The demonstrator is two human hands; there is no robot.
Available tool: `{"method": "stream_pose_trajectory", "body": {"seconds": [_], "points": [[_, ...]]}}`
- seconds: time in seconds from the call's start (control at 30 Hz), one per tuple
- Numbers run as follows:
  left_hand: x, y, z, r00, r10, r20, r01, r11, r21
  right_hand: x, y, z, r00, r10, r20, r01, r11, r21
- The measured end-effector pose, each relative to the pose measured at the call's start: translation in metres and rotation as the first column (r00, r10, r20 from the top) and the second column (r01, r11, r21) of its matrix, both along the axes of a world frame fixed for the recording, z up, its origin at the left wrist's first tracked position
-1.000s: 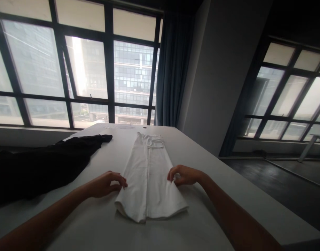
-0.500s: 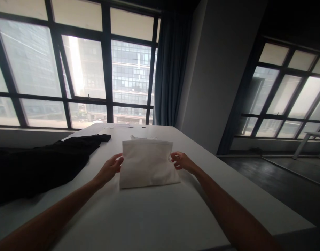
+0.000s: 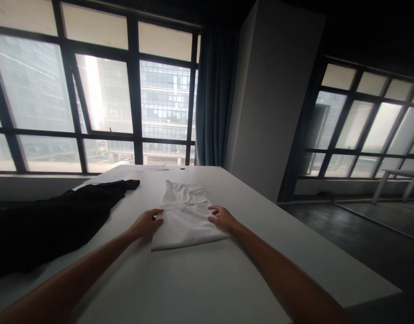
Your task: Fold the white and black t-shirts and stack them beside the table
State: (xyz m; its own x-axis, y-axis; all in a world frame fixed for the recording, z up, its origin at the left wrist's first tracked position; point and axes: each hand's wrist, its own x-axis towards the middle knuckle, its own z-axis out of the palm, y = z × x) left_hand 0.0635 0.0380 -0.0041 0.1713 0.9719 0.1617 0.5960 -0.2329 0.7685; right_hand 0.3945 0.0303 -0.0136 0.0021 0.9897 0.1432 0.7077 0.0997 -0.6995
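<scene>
A folded white garment (image 3: 186, 218) is seen lying flat on a long white table (image 3: 207, 279), near its middle and in line with the viewer, with its far end slightly rumpled and its near edge lying straight across the tabletop. The left hand (image 3: 146, 223) is laid against the garment's left edge, palm down, the fingers loosely curled with their tips resting on the cloth; nothing is gripped by it. The right hand (image 3: 221, 218) is placed on the garment's right edge, the fingers stretched forward and lying fairly flat on the fabric, and nothing is clasped by it either. Both forearms are extended from the bottom corners of the view toward the garment. To the left, a black garment (image 3: 54, 220) is spread loosely over the table's left side, well apart from the white one, with one end reaching toward the far edge. A few sheets of paper (image 3: 149, 168) are seen near the table's far end. Beyond the table, large dark-framed windows (image 3: 102, 94) are shown, with a blue-grey curtain (image 3: 211, 99) hanging beside a pale wall column (image 3: 270, 103).
</scene>
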Motion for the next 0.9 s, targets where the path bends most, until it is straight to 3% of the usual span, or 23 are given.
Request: {"method": "stream_pose_trajectory", "body": {"seconds": [0.1, 0.2, 0.3, 0.37, 0.43, 0.5, 0.57, 0.63, 0.7, 0.9], "points": [[0.009, 0.002, 0.003, 0.987, -0.079, 0.143, 0.066, 0.993, 0.095, -0.002, -0.003, 0.005, 0.998, 0.058, -0.009, -0.056, 0.988, 0.145], [0.015, 0.002, 0.000, 0.964, -0.164, 0.209, 0.125, 0.974, 0.191, 0.001, -0.009, 0.014, 0.998, 0.062, -0.004, -0.056, 0.937, 0.345], [0.015, 0.005, -0.009, 0.998, -0.039, -0.053, 0.049, 0.975, 0.218, 0.006, -0.010, 0.014, 0.998, -0.002, 0.064, -0.022, 0.929, 0.370], [0.012, 0.008, -0.016, 0.974, 0.043, -0.223, 0.005, 0.977, 0.212, 0.010, -0.008, 0.008, 0.990, -0.032, 0.136, -0.009, 0.957, 0.290], [0.009, 0.007, -0.021, 0.953, 0.073, -0.293, -0.015, 0.980, 0.196, 0.014, -0.004, 0.001, 0.982, -0.034, 0.184, -0.009, 0.974, 0.225], [0.006, 0.002, -0.021, 0.938, 0.058, -0.343, 0.022, 0.974, 0.224, 0.016, -0.001, -0.004, 0.980, -0.030, 0.197, -0.009, 0.980, 0.198], [0.006, -0.007, -0.018, 0.898, -0.047, -0.437, 0.168, 0.955, 0.243, 0.017, 0.000, -0.006, 0.978, -0.030, 0.207, -0.010, 0.982, 0.189], [0.006, -0.016, -0.015, 0.820, -0.219, -0.529, 0.355, 0.919, 0.171, 0.015, 0.000, -0.006, 0.971, -0.033, 0.236, -0.013, 0.982, 0.190], [0.007, -0.024, -0.014, 0.750, -0.342, -0.566, 0.448, 0.892, 0.054, 0.013, -0.001, -0.007, 0.962, -0.041, 0.270, -0.016, 0.979, 0.204], [0.010, -0.046, -0.009, 0.667, -0.363, -0.651, 0.381, 0.917, -0.120, 0.004, -0.003, -0.011, 0.942, -0.003, 0.336, -0.091, 0.960, 0.266]]}}
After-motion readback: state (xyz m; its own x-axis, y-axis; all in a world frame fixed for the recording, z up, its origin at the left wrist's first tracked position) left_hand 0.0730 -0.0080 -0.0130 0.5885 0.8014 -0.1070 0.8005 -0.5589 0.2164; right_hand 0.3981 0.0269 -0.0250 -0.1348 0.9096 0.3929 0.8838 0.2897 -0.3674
